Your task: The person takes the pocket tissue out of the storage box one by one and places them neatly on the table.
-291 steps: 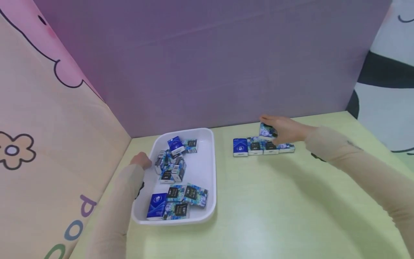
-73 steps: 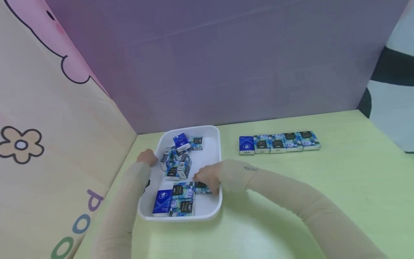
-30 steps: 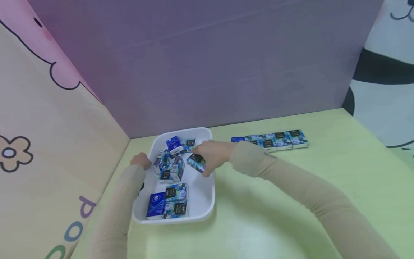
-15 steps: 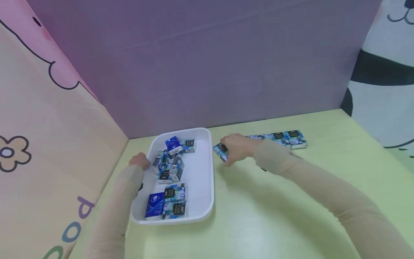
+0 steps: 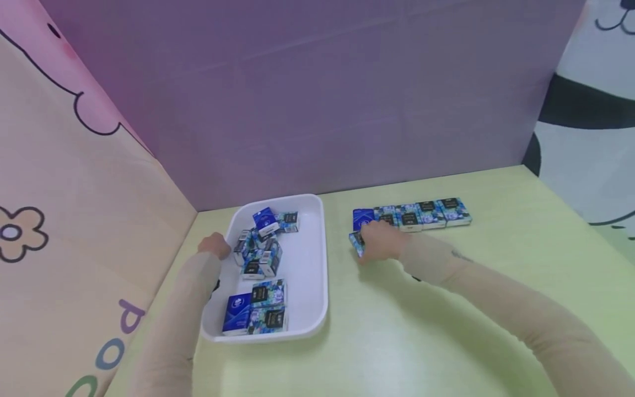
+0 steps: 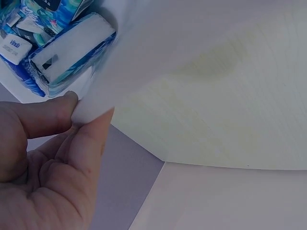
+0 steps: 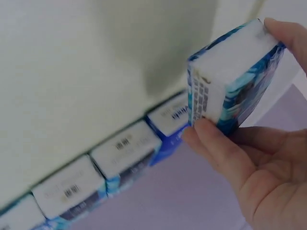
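My right hand (image 5: pixel 382 241) grips a floral blue tissue pack (image 7: pixel 230 72) by its ends, thumb on one side and fingers on the other. It hovers just in front of the left end of a row of tissue packs (image 5: pixel 430 214). A plain dark-blue pack (image 5: pixel 364 218) forms that end, and floral ones continue to the right. On the far left, my left hand (image 5: pixel 215 246) pinches the rim of a white plastic tray (image 5: pixel 312 275) between thumb and fingers. Inside lie a jumbled pile of packs (image 5: pixel 258 253) and three flat ones (image 5: pixel 268 293) near the front.
The pale green table (image 5: pixel 397 342) runs back to a purple wall panel (image 5: pixel 317 110). A cartoon-printed panel (image 5: pixel 89 209) closes the left side, close beside my left forearm. Another printed panel (image 5: pixel 585 154) stands at the right.
My right hand has lifted a floral pack out of the tray and carried it right, to the row's left end. Earlier, another pack joined the row's right end. My left hand stays on the rim.
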Tool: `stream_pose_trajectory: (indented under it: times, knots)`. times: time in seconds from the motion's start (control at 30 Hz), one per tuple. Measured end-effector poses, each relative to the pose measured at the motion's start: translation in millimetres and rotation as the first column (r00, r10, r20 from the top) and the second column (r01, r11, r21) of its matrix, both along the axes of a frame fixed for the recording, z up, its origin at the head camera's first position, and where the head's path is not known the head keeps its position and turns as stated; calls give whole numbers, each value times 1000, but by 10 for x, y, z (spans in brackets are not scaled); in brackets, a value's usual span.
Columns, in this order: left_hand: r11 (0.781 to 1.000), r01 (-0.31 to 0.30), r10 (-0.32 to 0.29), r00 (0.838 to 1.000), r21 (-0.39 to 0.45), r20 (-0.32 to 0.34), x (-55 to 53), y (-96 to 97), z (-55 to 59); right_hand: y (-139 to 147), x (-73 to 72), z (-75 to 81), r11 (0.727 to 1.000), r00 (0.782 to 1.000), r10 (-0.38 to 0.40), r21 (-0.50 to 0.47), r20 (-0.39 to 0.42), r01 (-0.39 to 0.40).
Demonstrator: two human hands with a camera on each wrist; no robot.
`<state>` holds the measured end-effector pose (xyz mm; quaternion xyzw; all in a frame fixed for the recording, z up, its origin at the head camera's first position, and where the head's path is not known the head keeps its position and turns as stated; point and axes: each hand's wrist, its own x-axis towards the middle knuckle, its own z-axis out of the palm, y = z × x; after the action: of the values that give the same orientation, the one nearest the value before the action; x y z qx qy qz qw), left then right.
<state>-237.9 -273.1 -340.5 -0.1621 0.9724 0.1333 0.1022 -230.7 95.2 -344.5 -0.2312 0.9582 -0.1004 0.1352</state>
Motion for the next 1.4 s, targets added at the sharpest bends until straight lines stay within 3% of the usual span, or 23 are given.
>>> stream_pose_trajectory:
  times: [0.23, 0.6, 0.93, 1.13, 1.4]
  knots:
    - [1000, 11, -11, 1000, -2, 1, 24, 13, 21, 24, 34, -171, 999, 998, 21, 38, -55, -19]
    - [999, 31, -31, 999, -22, 8, -1, -16, 33, 23, 45, -287, 999, 994, -31, 16, -105, 33]
    - [998, 61, -61, 996, 7, 66, -190, -206, -72, -13, 86, -268, 998, 985, -22, 48, -171, 31]
    - [996, 58, -64, 995, 74, 83, -113, -185, 5, -48, 82, -264, 997, 978, 1, 81, -206, 16]
    - [989, 118, -125, 990, 93, 69, -61, -189, 64, -68, 17, -293, 992, 966, -3, 122, -259, 36]
